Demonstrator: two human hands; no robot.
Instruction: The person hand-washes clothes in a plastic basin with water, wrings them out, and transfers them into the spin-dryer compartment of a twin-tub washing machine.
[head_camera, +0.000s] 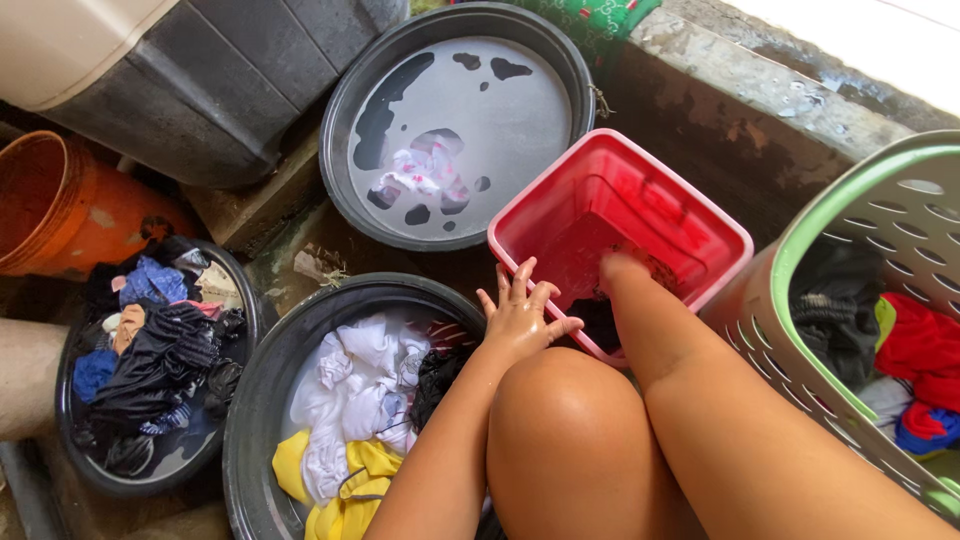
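Head view: right hand (622, 268) grips soggy dark cloth (600, 322) in the red tub (700, 225); it looks heavy, floppy. Left hand (520, 315) is spread wide.

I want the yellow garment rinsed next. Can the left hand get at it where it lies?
Probably yes: the left hand rests at the rim of the basin, and the yellow garment lies uncovered at its near edge, beside the forearm.

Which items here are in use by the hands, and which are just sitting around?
In use:
- left hand, open, on the rim of the red tub
- right hand, reaching into that tub, fingers hidden

Sitting around:
- basin of white and yellow clothes
- basin of dark clothes
- basin of soapy water
- green basket
- orange bucket
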